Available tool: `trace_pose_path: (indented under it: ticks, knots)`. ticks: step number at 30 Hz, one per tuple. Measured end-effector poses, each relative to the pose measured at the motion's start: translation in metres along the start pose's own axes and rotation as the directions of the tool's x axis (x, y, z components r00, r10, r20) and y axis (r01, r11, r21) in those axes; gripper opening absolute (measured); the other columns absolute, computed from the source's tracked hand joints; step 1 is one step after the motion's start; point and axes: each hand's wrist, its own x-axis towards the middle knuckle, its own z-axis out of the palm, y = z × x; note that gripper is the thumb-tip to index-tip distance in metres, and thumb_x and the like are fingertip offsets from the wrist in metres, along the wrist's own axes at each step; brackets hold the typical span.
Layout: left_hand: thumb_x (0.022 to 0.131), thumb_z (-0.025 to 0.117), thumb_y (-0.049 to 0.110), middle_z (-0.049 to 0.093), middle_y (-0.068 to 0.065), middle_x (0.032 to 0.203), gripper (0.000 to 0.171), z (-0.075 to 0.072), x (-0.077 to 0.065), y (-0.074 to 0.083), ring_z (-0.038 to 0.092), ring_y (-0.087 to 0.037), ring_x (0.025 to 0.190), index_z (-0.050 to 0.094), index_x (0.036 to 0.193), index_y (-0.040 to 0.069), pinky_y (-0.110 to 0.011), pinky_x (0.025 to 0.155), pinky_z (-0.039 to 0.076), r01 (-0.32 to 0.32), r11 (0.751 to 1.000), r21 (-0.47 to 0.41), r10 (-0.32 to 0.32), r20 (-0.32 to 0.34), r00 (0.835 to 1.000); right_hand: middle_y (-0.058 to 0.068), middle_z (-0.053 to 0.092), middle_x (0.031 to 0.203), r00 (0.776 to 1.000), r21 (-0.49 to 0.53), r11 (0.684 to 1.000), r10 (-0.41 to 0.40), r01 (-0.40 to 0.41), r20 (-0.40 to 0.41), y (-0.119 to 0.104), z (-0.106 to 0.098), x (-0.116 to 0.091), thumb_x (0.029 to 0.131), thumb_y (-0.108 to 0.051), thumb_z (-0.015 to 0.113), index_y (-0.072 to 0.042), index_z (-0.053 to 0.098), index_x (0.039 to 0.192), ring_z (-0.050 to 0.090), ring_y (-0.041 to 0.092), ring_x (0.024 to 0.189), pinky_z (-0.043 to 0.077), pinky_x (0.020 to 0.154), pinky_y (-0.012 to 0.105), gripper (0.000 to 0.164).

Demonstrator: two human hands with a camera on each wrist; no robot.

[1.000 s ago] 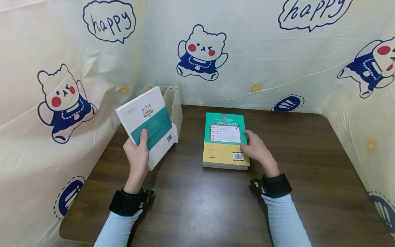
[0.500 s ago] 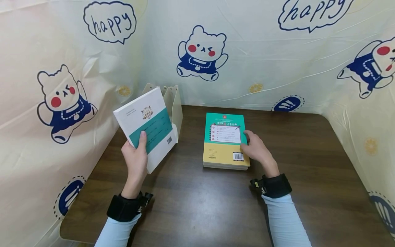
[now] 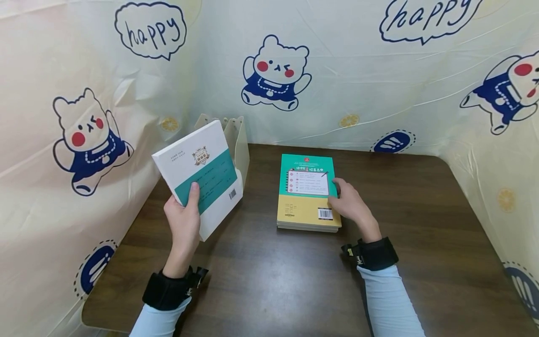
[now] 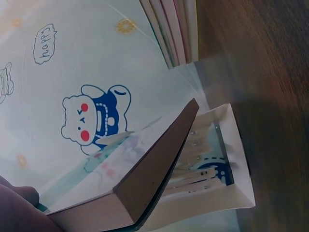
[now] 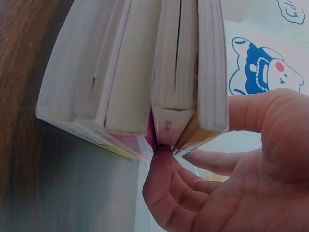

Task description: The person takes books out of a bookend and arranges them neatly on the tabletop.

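My left hand (image 3: 183, 222) grips a thick white book (image 3: 223, 196) with a teal band, thumb lying across its cover. The book is tilted and held in front of a cream file holder (image 3: 241, 145), partly hiding it. In the left wrist view the book's edge (image 4: 149, 169) overlaps the holder's mouth (image 4: 239, 159). My right hand (image 3: 351, 201) is at the right side of a stack of books (image 3: 301, 210), whose top book is green and yellow. In the right wrist view its curled fingers (image 5: 159, 179) pinch the upper part of the stack at the edge.
The brown wooden table (image 3: 273, 285) carries the stack near its middle and the holder at back left. A printed cloth (image 3: 345, 79) with bears hangs around the back and sides. Black straps (image 3: 379, 254) sit on both wrists.
My left hand has drawn slightly down and left, turning the white book a little with it. The right hand and the stack have stayed put.
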Motion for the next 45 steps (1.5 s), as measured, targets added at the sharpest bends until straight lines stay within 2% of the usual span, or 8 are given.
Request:
trace_pose_path:
  ticks: [8, 23, 28, 37, 45]
  knots:
    - [0.104, 0.063, 0.027, 0.073, -0.020, 0.133, 0.035, -0.002, -0.005, 0.005, 0.075, -0.020, 0.108, 0.070, 0.136, 0.012, -0.038, 0.088, 0.061, -0.014, 1.000, -0.025, 0.014, 0.010, 1.000, 0.036, 0.038, 0.159, 1.000, -0.007, 1.000, -0.003, 0.003, -0.001, 0.000, -0.001, 0.000, 0.101, -0.011, 0.054, 0.007, 0.025, 0.160, 0.046, 0.048, 0.129, 0.040, 0.115, 0.068, 0.067]
    - [0.104, 0.064, 0.028, 0.073, -0.021, 0.133, 0.036, 0.000, -0.013, 0.008, 0.076, -0.017, 0.105, 0.070, 0.135, 0.012, -0.030, 0.084, 0.061, 0.032, 0.999, -0.042, -0.031, 0.032, 0.999, 0.036, 0.037, 0.160, 1.000, -0.012, 1.000, -0.002, 0.002, 0.004, -0.001, -0.001, 0.000, 0.102, -0.010, 0.053, 0.008, 0.024, 0.159, 0.046, 0.048, 0.130, 0.039, 0.116, 0.068, 0.067]
    - [0.104, 0.064, 0.027, 0.072, -0.021, 0.134, 0.036, 0.001, -0.014, 0.008, 0.076, -0.016, 0.104, 0.069, 0.136, 0.012, -0.026, 0.083, 0.061, 0.025, 0.997, -0.068, -0.021, 0.058, 0.998, 0.036, 0.037, 0.159, 1.000, -0.010, 1.000, -0.005, 0.005, 0.004, -0.001, -0.001, 0.000, 0.102, -0.010, 0.053, 0.008, 0.024, 0.159, 0.046, 0.048, 0.129, 0.039, 0.116, 0.068, 0.067]
    - [0.103, 0.065, 0.027, 0.072, -0.020, 0.134, 0.037, 0.002, -0.015, 0.009, 0.076, -0.017, 0.105, 0.069, 0.137, 0.012, -0.028, 0.085, 0.062, 0.041, 0.995, -0.089, -0.035, 0.070, 0.997, 0.036, 0.037, 0.160, 1.000, -0.023, 1.000, -0.003, 0.003, 0.003, 0.000, -0.001, 0.001, 0.102, -0.012, 0.054, 0.007, 0.025, 0.160, 0.045, 0.048, 0.130, 0.038, 0.116, 0.069, 0.067]
    - [0.104, 0.064, 0.028, 0.072, -0.021, 0.134, 0.038, 0.005, -0.016, 0.009, 0.076, -0.014, 0.101, 0.069, 0.137, 0.011, -0.021, 0.079, 0.062, 0.055, 0.993, -0.109, -0.045, 0.087, 0.995, 0.036, 0.036, 0.160, 1.000, -0.021, 1.000, -0.005, 0.005, 0.003, 0.000, 0.000, 0.000, 0.102, -0.011, 0.054, 0.007, 0.024, 0.160, 0.044, 0.048, 0.131, 0.037, 0.116, 0.069, 0.067]
